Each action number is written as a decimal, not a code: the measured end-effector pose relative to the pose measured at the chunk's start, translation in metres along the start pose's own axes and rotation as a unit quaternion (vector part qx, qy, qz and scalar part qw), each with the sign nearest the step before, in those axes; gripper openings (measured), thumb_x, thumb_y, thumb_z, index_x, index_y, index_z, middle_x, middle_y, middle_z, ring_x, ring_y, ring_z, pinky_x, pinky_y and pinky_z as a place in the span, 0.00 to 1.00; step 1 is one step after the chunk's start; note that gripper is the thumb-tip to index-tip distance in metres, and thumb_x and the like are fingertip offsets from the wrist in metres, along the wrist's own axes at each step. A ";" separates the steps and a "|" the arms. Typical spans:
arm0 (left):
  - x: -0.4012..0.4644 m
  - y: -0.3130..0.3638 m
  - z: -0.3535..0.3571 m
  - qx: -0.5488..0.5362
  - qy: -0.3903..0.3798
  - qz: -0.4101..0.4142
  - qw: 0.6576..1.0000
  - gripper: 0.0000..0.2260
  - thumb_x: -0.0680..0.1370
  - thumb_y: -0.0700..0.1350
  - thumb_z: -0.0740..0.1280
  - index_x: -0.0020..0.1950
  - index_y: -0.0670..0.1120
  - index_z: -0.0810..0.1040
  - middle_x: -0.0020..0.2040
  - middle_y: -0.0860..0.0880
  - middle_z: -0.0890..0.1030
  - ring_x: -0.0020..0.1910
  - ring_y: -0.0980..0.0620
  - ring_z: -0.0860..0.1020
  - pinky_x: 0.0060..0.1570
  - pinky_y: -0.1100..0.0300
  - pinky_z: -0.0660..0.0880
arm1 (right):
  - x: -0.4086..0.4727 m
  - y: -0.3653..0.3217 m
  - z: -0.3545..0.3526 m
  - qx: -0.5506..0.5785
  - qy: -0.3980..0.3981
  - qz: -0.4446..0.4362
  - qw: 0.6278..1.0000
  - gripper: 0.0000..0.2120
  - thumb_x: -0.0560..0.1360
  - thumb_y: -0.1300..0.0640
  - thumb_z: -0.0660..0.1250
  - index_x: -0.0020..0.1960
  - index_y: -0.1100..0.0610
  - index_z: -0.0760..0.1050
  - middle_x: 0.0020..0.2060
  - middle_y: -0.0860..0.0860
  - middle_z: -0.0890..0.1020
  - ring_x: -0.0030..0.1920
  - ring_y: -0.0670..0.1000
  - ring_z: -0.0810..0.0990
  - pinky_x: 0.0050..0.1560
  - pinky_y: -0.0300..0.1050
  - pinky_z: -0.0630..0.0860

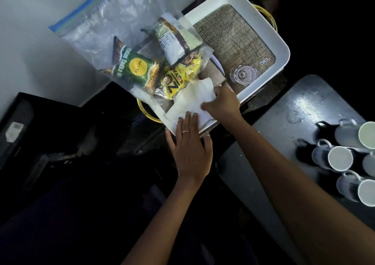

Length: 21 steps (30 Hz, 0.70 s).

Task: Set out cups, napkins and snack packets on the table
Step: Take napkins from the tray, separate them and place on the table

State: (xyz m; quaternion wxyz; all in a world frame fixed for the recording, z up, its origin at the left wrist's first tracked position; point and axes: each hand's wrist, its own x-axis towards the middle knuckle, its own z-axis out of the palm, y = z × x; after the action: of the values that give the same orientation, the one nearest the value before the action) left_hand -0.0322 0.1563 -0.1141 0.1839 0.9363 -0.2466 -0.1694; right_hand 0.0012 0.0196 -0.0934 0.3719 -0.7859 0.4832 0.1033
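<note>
Foreground is dark; floor and objects at lower left cannot be made out. Left hand (189,149), ring on one finger, lies flat with straight fingers on the near edge of the white tray (269,35), fingertips touching the white napkins (192,102); it grasps nothing. Right hand (222,102) reaches in from the right, fingers curled onto the napkins' upper edge, apparently pinching them; the fingertips are partly hidden by the paper. The napkins lie in the tray's near corner, partly under a clear zip bag (97,29) that leans from the tray over the white surface behind. Inside the bag: a green snack packet (135,68), a yellow snack packet (178,78), and a third packet (174,39) whose print is unreadable. A small clear glass (244,75) stands on the tray's woven mat (233,39). Gold handles show at both tray ends, mostly hidden. At right, white cups (339,158) stand on a dark tabletop (284,112), some cut off by the frame edge.
</note>
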 end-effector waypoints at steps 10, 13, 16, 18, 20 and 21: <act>-0.006 0.010 -0.019 -0.140 0.128 -0.014 0.982 0.18 0.75 0.44 0.64 0.65 0.50 0.72 0.69 0.52 0.68 0.61 0.51 0.74 0.65 0.47 0.59 | -0.033 0.020 -0.030 0.337 0.000 -0.051 0.940 0.09 0.68 0.65 0.73 0.47 0.57 0.78 0.41 0.53 0.83 0.41 0.49 0.82 0.42 0.47 0.80; -0.012 0.020 -0.021 -0.248 0.162 -0.037 0.954 0.17 0.76 0.43 0.63 0.64 0.46 0.72 0.64 0.55 0.67 0.60 0.58 0.70 0.62 0.49 0.66 | -0.050 0.036 -0.039 0.450 0.011 -0.028 0.892 0.10 0.68 0.67 0.74 0.45 0.56 0.79 0.37 0.46 0.84 0.37 0.43 0.83 0.38 0.39 0.79; -0.015 0.036 -0.023 -0.437 0.163 -0.134 0.874 0.12 0.78 0.45 0.59 0.60 0.44 0.72 0.60 0.52 0.69 0.60 0.52 0.73 0.57 0.58 0.71 | -0.065 0.055 -0.054 0.552 0.011 0.011 0.834 0.11 0.66 0.69 0.73 0.46 0.57 0.80 0.37 0.49 0.86 0.39 0.48 0.85 0.39 0.43 0.81; -0.013 0.048 -0.027 -0.559 0.105 -0.268 0.778 0.09 0.81 0.47 0.56 0.55 0.47 0.73 0.54 0.51 0.75 0.54 0.51 0.77 0.51 0.59 0.73 | -0.073 0.070 -0.065 0.597 -0.007 0.032 0.801 0.13 0.64 0.66 0.74 0.47 0.59 0.80 0.40 0.51 0.87 0.40 0.51 0.85 0.38 0.43 0.81; -0.010 0.058 -0.025 -0.646 -0.019 -0.360 0.673 0.16 0.81 0.54 0.53 0.53 0.48 0.76 0.51 0.50 0.80 0.52 0.51 0.79 0.48 0.57 0.74 | -0.081 0.088 -0.074 0.624 -0.037 0.039 0.780 0.18 0.61 0.62 0.75 0.50 0.60 0.80 0.44 0.54 0.86 0.43 0.53 0.85 0.40 0.44 0.81; -0.010 0.062 -0.024 -0.673 -0.089 -0.378 0.629 0.19 0.80 0.58 0.53 0.54 0.48 0.78 0.53 0.48 0.81 0.55 0.49 0.79 0.48 0.55 0.75 | -0.085 0.098 -0.078 0.630 -0.052 0.039 0.774 0.20 0.60 0.61 0.75 0.52 0.61 0.80 0.46 0.54 0.86 0.45 0.53 0.85 0.42 0.44 0.81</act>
State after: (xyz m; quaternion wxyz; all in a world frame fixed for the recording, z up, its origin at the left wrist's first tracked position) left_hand -0.0554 0.1169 -0.0646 0.6603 0.5432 0.2961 -0.4258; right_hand -0.1397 -0.0007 -0.0415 0.8040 -0.3494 0.4505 -0.1691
